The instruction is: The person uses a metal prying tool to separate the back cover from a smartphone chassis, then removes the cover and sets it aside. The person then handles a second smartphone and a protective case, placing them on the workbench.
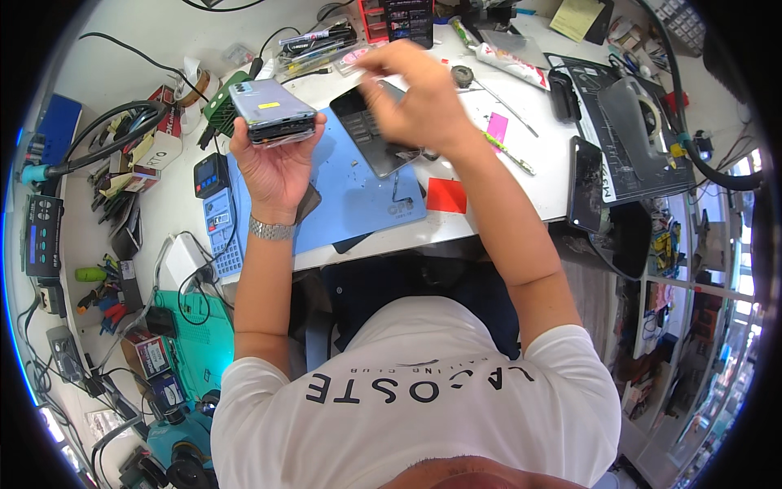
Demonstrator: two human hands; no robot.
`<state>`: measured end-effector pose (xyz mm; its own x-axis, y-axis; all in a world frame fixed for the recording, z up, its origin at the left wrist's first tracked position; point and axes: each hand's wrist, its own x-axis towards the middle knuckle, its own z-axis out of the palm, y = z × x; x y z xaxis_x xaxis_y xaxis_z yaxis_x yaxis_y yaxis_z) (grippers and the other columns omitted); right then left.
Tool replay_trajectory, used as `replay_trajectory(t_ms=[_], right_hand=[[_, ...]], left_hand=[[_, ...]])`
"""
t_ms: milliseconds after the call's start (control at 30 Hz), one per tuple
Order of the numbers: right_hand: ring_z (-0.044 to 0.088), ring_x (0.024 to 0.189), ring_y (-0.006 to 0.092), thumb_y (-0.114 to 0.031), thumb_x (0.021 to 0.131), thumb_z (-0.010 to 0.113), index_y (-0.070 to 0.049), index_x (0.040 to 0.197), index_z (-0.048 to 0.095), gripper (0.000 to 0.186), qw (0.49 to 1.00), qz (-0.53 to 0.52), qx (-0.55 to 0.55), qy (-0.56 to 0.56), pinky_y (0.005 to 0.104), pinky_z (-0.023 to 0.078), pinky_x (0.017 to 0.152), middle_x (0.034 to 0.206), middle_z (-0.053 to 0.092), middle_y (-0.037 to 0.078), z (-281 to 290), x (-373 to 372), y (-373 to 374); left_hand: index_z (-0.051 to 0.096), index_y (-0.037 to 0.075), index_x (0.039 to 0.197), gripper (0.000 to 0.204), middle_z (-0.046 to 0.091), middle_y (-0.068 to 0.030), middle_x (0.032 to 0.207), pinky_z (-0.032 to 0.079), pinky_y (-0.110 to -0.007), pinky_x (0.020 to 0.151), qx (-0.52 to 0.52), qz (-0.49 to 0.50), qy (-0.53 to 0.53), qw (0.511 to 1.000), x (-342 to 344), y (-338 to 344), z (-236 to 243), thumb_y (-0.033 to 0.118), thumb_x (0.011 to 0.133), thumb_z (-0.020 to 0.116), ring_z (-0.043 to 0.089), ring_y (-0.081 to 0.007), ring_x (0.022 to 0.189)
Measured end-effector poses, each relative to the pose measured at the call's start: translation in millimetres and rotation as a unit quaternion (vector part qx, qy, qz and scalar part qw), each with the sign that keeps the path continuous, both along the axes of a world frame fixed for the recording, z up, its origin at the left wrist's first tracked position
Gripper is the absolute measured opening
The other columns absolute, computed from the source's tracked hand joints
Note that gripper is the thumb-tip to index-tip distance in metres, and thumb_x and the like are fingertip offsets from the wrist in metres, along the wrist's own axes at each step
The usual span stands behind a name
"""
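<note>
My left hand (277, 167) is closed around a stack of smartphones (281, 104), held up over the left part of the blue work mat (318, 224). The top phone lies back up, silvery, with a small yellow sticker and camera lenses at one corner. Dark edges of other phones show beneath it. My right hand (419, 102) is raised to the right of the stack, its fingers smeared by motion. Below it on the mat lies a dark, opened phone (371, 134), partly covered by that hand. I cannot make out whether the right hand holds anything.
A red square (447, 196) and a green pen-like tool (515, 155) lie right of the mat. A black phone (586, 183) rests near the right table edge beside a black board (635, 155). Cables and boxes crowd the left; a teal microscope (175, 440) stands lower left.
</note>
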<state>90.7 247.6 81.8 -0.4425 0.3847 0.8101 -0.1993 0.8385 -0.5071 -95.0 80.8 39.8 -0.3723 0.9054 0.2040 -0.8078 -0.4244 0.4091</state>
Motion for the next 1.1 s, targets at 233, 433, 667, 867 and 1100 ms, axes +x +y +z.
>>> replay_trajectory(t_ms=[233, 433, 667, 867, 1100], right_hand=[[0.075, 0.105, 0.0362, -0.010, 0.079, 0.077, -0.002, 0.101, 0.079, 0.024, 0.725, -0.410, -0.149, -0.532, 0.0440, 0.059, 0.093, 0.109, 0.077, 0.023, -0.8, 87.5, 88.4], [0.074, 0.107, 0.0367, -0.010, 0.077, 0.078, 0.000, 0.101, 0.078, 0.027, 0.719, -0.415, -0.126, -0.543, 0.0444, 0.059, 0.092, 0.110, 0.076, 0.023, -12.4, 85.4, 97.7], [0.073, 0.100, 0.0420, -0.004, 0.078, 0.068, 0.003, 0.102, 0.075, 0.026, 0.740, -0.402, -0.112, -0.528, 0.0462, 0.057, 0.089, 0.102, 0.074, 0.028, -19.5, 103.5, 95.7], [0.075, 0.095, 0.0239, -0.002, 0.104, 0.055, 0.001, 0.112, 0.065, 0.013, 0.932, -0.208, -0.294, -0.035, 0.0364, 0.059, 0.082, 0.106, 0.073, 0.021, 14.4, 105.4, 44.1], [0.077, 0.095, 0.0263, 0.004, 0.103, 0.061, 0.003, 0.116, 0.053, 0.015, 0.939, 0.075, -0.306, 0.141, 0.0367, 0.064, 0.087, 0.112, 0.072, 0.023, 15.7, 55.6, -60.1]], left_hand=[[0.051, -0.006, 0.144, 0.082, 0.064, -0.0367, 0.127, 0.063, -0.054, 0.099, 0.007, -0.009, -0.023, 1.000, 1.1, 2.0, 5.2, 0.057, 0.096, 0.070, 0.068, -0.0503, 0.117], [0.056, -0.002, 0.137, 0.073, 0.071, -0.0266, 0.122, 0.064, -0.054, 0.097, -0.013, 0.011, 0.023, 1.000, 10.1, 0.1, 12.5, 0.059, 0.098, 0.066, 0.072, -0.0441, 0.112], [0.054, 0.000, 0.140, 0.070, 0.071, -0.0246, 0.123, 0.062, -0.054, 0.100, 0.020, -0.008, 0.003, 1.000, 11.9, 1.9, 12.9, 0.057, 0.100, 0.065, 0.071, -0.0430, 0.114], [0.055, -0.001, 0.138, 0.073, 0.070, -0.0247, 0.123, 0.062, -0.054, 0.101, 0.030, -0.030, -0.038, 0.998, 12.1, -0.6, 12.6, 0.059, 0.098, 0.066, 0.071, -0.0424, 0.114], [0.046, -0.008, 0.145, 0.090, 0.059, -0.0361, 0.127, 0.061, -0.052, 0.103, 0.045, -0.035, -0.081, 0.995, 10.9, -2.0, 9.4, 0.061, 0.093, 0.072, 0.066, -0.0458, 0.117]])
